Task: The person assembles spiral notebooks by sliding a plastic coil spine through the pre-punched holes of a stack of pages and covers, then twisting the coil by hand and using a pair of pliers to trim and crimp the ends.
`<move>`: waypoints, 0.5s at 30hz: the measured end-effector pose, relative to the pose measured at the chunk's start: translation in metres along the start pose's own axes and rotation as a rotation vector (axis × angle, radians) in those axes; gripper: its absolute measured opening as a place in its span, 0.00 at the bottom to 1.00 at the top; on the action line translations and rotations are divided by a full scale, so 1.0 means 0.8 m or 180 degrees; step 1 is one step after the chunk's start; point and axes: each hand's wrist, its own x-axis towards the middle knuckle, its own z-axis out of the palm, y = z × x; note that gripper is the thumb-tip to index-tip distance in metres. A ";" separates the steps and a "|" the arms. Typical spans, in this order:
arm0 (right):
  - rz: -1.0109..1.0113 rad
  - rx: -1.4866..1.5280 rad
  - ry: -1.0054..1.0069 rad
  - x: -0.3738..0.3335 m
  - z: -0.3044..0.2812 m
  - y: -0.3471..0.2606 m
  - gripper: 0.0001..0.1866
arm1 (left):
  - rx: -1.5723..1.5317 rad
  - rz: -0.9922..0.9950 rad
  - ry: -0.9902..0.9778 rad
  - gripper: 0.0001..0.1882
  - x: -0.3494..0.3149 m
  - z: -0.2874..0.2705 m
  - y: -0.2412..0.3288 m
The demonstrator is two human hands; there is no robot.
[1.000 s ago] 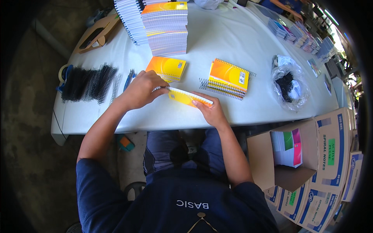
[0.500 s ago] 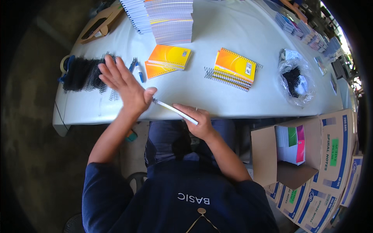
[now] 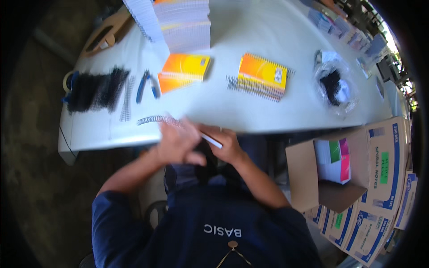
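Observation:
My right hand (image 3: 229, 145) is closed on a small notebook (image 3: 211, 140), held edge-on at the table's near edge. A loose metal spiral coil (image 3: 152, 119) sticks out to the left from the notebook's far end. Over that end passes my left hand (image 3: 179, 142), blurred by motion, its thumb apart from the fingers; it appears to hold nothing and partly hides the coil and notebook. Beyond lie orange-yellow notebooks (image 3: 185, 64) and, to their right, a pile of spiral-bound ones (image 3: 263, 73) with coil ends jutting out.
Black spiral coils (image 3: 96, 91) lie at the left near a tape roll (image 3: 67, 82). Blue-handled pliers (image 3: 143, 87) and a blue pen (image 3: 154, 88) sit beside them. A tall notebook stack (image 3: 187, 29) stands behind. Right: a plastic bag (image 3: 337, 87) and an open carton (image 3: 301, 176).
My left hand has swept right and nearer, from raised and spread to over the notebook's end. More of the coil now shows on the left. The whole view has shifted slightly.

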 end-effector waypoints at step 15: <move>0.0245 -0.0011 0.0113 0.002 0.011 -0.009 0.25 | -0.1193 -0.0978 -0.0795 0.59 -0.045 0.040 0.036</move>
